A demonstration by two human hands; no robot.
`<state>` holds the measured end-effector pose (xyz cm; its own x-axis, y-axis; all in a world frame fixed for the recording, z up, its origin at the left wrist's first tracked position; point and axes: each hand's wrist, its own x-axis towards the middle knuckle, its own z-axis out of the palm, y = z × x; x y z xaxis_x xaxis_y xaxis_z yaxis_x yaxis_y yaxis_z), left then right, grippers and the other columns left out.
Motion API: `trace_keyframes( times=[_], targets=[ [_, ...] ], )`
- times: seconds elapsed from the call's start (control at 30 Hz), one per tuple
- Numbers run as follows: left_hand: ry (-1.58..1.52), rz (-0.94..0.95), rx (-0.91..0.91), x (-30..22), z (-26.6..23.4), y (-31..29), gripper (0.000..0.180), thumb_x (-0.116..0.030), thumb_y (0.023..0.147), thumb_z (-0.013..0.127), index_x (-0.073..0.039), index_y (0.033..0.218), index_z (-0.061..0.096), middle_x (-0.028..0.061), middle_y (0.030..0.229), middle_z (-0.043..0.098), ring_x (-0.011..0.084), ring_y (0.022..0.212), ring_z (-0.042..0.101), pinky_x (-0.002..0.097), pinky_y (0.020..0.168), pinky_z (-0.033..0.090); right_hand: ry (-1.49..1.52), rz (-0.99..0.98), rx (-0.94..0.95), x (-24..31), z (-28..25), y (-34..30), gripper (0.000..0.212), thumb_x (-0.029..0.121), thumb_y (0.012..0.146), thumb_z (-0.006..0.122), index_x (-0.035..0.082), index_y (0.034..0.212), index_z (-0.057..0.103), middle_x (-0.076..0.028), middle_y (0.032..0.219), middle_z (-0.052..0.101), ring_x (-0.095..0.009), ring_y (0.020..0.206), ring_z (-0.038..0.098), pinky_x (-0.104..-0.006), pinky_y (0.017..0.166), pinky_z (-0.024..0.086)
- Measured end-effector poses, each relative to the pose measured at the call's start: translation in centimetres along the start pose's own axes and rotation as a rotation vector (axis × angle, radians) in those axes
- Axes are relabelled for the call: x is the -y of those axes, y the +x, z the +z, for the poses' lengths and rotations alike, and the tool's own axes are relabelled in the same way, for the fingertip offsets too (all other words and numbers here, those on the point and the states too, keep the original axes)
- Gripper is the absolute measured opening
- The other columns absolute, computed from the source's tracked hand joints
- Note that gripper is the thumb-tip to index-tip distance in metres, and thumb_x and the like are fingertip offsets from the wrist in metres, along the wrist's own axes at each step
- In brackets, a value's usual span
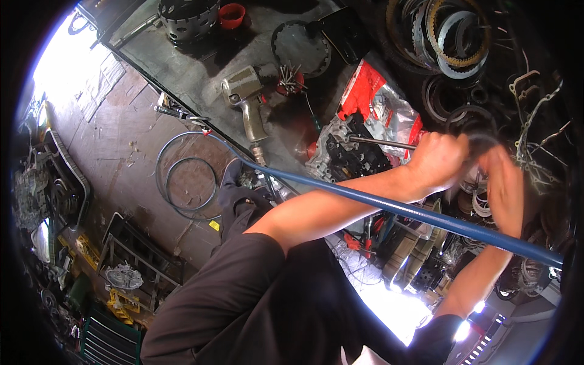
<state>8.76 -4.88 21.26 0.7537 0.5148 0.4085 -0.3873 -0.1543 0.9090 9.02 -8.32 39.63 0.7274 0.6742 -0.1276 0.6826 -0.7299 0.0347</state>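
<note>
My left hand [439, 159] is closed round a slim metal rod [383, 142], like a screwdriver shaft. Its tip points left over a grey and black cast metal assembly [328, 149] on the bench. Just right of it is my right hand [497, 173], blurred by motion, so its fingers cannot be made out. Between the two hands is a dark, smeared round shape [480, 137]; whether either hand grips it I cannot tell. Beside the assembly lies a red and clear plastic bag [380, 100], partly behind my left hand.
A blue hose [389, 205] crosses in front of my forearms and coils on the floor. On the bench lie an air impact wrench [244, 100], a toothed disc [298, 45], a red cup [231, 16] and a slotted drum [188, 21]. Rings [459, 36] pile up at far right.
</note>
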Motion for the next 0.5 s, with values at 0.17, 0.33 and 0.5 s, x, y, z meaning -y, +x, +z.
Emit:
trace_keyframes(
  times=[0.17, 0.33, 0.5],
  targets=[
    [0.060, -0.006, 0.015, 0.3, 0.2, 0.2, 0.018, -0.013, 0.076, 0.073, 0.000, 0.084, 0.063, 0.0202, 0.065, 0.066, 0.0427, 0.062, 0.068, 0.0514, 0.059, 0.056, 0.357, -0.102, 0.042, -0.2, -0.4, -1.2, 0.040, 0.033, 0.113, 0.042, 0.002, 0.092, 0.053, -0.018, 0.114, 0.076, -0.002, 0.046, 0.040, -0.0212, 0.043, 0.030],
    [-0.023, 0.031, 0.058, 0.6, 0.2, -0.3, 0.018, -0.012, 0.078, 0.072, 0.000, 0.088, 0.063, 0.0227, 0.068, 0.068, 0.0443, 0.065, 0.070, 0.0534, 0.062, 0.057, 0.106, -0.028, 0.094, -1.2, -0.8, -0.2, 0.044, 0.034, 0.113, 0.044, 0.000, 0.090, 0.059, -0.009, 0.084, 0.070, -0.006, 0.049, 0.042, -0.0243, 0.047, 0.032],
    [0.014, 0.001, 0.065, 0.8, 0.0, -0.2, 0.019, -0.012, 0.077, 0.071, 0.001, 0.088, 0.063, 0.0231, 0.069, 0.068, 0.0440, 0.065, 0.070, 0.0527, 0.063, 0.057, 0.332, 0.002, 0.162, 0.4, -1.1, -1.1, 0.045, 0.032, 0.113, 0.042, -0.001, 0.089, 0.061, -0.006, 0.074, 0.064, -0.009, 0.050, 0.043, -0.0255, 0.049, 0.032]
  ],
)
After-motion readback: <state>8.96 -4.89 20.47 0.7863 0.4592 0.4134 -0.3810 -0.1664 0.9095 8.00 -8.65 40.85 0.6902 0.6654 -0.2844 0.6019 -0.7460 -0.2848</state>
